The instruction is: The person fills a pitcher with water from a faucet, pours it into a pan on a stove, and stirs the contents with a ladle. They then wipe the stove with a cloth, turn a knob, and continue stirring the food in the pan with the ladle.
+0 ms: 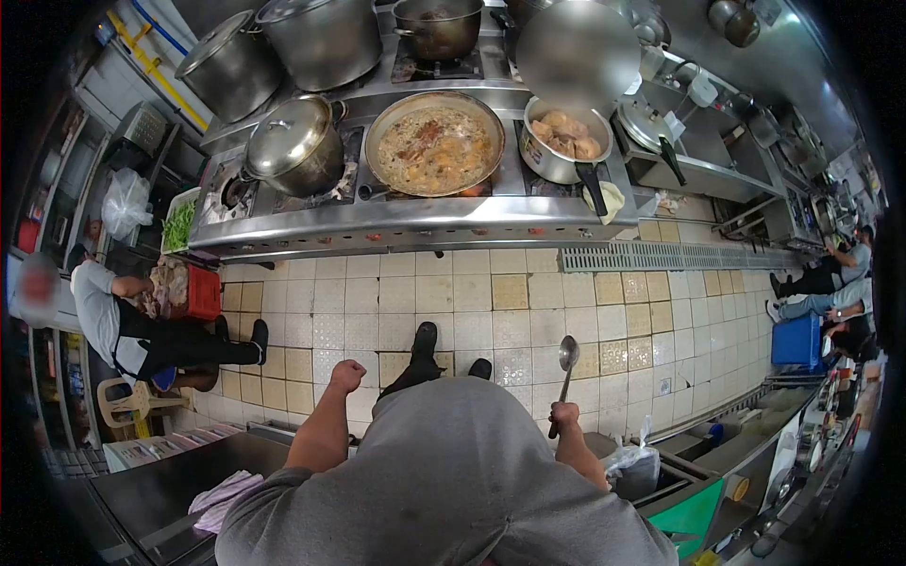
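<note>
My right hand (564,415) is wrapped round the handle of a large metal spoon (568,355), whose bowl points up and away from me over the tiled floor. My left hand (348,376) is closed in a fist in front of my body, with nothing showing in it. Ahead on the stove (453,215), a wide pan (372,141) holds a brownish stew with a dark red patch on top. A lidded metal pot (294,151) stands left of it. To its right, a pot with a long black handle (551,168) holds pale chunks of food. Both hands are apart from the stove.
Large stockpots (321,42) stand at the back. A pressure cooker lid (645,126) lies on the right counter. At left, a person (113,307) sits by a red crate (204,291); other people are far right near a blue box (796,341). A floor grate (679,258) runs along the right.
</note>
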Motion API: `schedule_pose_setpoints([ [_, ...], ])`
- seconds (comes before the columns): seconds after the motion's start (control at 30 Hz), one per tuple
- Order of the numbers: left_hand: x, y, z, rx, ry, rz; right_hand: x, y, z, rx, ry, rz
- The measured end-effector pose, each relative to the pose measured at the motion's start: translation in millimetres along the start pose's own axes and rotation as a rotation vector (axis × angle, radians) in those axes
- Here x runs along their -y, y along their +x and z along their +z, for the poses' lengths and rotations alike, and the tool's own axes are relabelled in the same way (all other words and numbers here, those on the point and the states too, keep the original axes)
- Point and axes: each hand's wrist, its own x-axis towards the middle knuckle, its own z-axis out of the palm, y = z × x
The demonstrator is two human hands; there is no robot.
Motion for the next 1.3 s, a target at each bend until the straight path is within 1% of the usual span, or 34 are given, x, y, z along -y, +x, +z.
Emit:
schedule_pose_setpoints([
  [0.07,-5,0,-2,-0.002,0.011,0.015,-4,2,-2,-0.010,-0.011,0.019],
  [0.2,-13,-6,-8,-0.037,0.073,0.068,-7,6,-1,-0.007,-0.051,-0.017],
  [0.4,-13,-3,-7,-0.009,0.046,0.046,0,1,2,-0.009,-0.009,-0.002],
  [0.5,-19,-11,-9,-0.045,0.042,0.066,2,-1,3,0.003,-0.010,0.000],
  [0.6,-17,-10,-8,-0.037,0.030,0.053,2,-1,4,0.002,-0.024,0.000],
  [0.67,-12,-5,-6,-0.021,0.025,0.028,-9,18,4,0.005,-0.024,0.002],
  [0.73,-10,-5,-5,-0.005,0.022,0.006,-37,62,0,0.112,-0.359,-0.229],
  [0.77,-9,-4,-4,-0.015,0.016,0.023,-27,49,-1,0.110,-0.357,-0.229],
  [0.83,-5,-2,-1,-0.024,0.010,0.042,-15,30,-1,0.084,-0.099,-0.090],
  [0.87,-3,0,1,-0.019,-0.016,0.029,-12,26,0,0.082,-0.098,-0.090],
  [0.93,-1,3,4,-0.015,-0.042,0.018,-9,22,2,0.046,0.040,-0.028],
  [1.07,-3,5,6,-0.010,-0.088,-0.006,-4,17,-1,0.063,0.030,-0.035],
  [1.1,-5,5,5,-0.005,-0.097,-0.014,-2,15,0,0.035,-0.004,-0.036],
  [1.13,-5,6,5,-0.005,-0.095,-0.012,2,10,1,0.007,-0.038,-0.036],
  [1.3,-6,5,2,-0.013,-0.106,0.007,7,-4,1,0.017,-0.036,-0.039],
])
